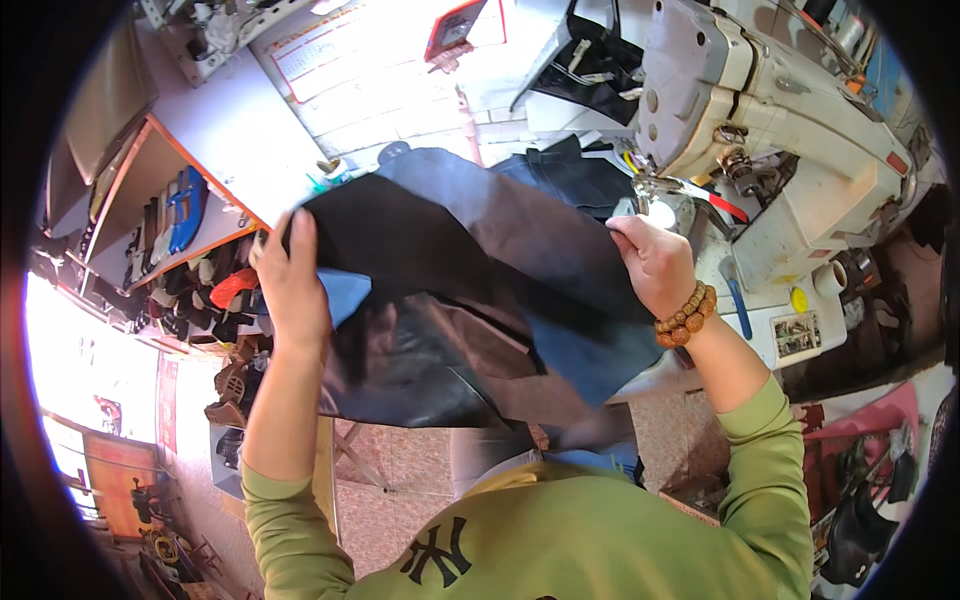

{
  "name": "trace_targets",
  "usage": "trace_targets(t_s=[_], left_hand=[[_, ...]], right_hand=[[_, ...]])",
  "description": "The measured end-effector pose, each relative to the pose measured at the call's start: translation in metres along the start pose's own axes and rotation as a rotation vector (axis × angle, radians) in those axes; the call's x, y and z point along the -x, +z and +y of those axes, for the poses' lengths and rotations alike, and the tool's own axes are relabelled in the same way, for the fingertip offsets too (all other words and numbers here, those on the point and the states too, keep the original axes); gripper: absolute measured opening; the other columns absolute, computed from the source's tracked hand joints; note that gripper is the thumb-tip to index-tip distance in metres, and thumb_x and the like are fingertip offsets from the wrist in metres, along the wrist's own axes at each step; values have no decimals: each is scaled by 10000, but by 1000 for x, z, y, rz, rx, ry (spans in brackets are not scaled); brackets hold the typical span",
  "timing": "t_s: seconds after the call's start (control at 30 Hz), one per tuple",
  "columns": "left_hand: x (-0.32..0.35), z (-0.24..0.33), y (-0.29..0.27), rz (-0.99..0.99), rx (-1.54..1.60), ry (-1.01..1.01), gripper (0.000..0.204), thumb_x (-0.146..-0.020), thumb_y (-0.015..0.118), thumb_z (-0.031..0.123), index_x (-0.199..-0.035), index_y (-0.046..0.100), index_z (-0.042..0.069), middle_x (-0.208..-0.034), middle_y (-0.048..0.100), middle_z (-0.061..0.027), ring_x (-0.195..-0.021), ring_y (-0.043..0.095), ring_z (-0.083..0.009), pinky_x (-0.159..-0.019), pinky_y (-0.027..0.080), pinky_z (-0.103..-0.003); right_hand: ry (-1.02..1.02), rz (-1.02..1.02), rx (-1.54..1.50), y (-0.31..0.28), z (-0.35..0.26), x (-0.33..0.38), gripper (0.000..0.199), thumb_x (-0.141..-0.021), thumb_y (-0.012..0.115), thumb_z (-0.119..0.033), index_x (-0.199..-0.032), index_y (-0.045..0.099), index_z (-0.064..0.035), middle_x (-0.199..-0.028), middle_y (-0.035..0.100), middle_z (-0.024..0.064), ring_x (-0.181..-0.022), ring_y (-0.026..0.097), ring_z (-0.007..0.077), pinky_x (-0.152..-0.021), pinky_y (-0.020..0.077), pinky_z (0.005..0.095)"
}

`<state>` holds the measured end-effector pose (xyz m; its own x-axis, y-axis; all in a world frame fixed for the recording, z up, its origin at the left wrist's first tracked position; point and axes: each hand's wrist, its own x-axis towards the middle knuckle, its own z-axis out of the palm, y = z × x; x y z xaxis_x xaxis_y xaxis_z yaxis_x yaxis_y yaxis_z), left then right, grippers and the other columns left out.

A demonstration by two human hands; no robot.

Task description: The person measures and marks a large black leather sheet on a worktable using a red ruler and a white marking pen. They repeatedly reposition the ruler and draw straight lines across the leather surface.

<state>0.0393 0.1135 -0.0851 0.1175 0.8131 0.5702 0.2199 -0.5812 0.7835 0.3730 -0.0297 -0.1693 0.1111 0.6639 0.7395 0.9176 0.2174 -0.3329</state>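
Here both hands, left (293, 280) and right (655, 262), grip opposite edges of a dark leather sheet (470, 300), spread just beside the sewing machine (760, 130); next probably lowering it flat under the needle.

Dark navy-black cloth (470, 270) with a blue underside, cream-white sewing machine (790, 130), olive-green sleeves (770, 480).

A dark, glossy leather sheet (470, 290) with a blue underside hangs spread and creased, held up above the desk's front edge.
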Motion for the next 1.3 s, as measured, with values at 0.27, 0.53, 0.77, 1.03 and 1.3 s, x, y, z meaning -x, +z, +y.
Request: trace_targets(t_s=[0.27, 0.53, 0.77, 1.03, 1.3], left_hand=[[-89, 32, -42, 127, 294, 116, 401, -1033, 541, 326, -1146, 635, -48, -992, 684, -89, -887, 622, -140, -806, 479, -274], [-125, -14, -113, 303, 344, 77, 369, -1031, 472, 342, -1022, 639, 14, -740, 621, -64, -610, 576, -140, -541, 457, -252], [-116, -70, -152, 111, 677, -165, 331, -975, 563, 301, -1090, 652, 4, -841, 656, -115, -660, 610, -194, -591, 528, -285], [-133, -57, -101, 10, 327, 7, 294, -998, 514, 285, -1086, 643, 36, -821, 653, -87, -668, 605, -132, -601, 513, -261], [-132, 6, 74, -106, -372, 290, 329, -961, 543, 334, -1045, 730, 77, -977, 709, -217, -906, 680, -400, -793, 534, -488]], right_hand=[[-47, -82, -166, 2, -19, -5, 180, -883, 640, 38, -1045, 662, -37, -878, 683, 178, -804, 687, 359, -680, 534, 383], [-79, -272, -241, 22, -34, 45, 299, -849, 613, 48, -1132, 629, -47, -905, 667, 162, -782, 668, 364, -658, 541, 425], [-32, -451, -288, 40, -41, 93, 586, -773, 596, 94, -1330, 558, -84, -939, 658, 138, -771, 668, 344, -663, 546, 413], [-98, -677, -300, 38, -51, 101, 709, -681, 740, -81, -1357, 527, -80, -1300, 572, 166, -1160, 572, 357, -966, 498, 427], [488, -756, -1207, 38, -108, 83, 1117, -765, 808, -543, -1540, 220, 5, -1541, 353, 193, -1425, 344, 286, -1164, 266, 394]])
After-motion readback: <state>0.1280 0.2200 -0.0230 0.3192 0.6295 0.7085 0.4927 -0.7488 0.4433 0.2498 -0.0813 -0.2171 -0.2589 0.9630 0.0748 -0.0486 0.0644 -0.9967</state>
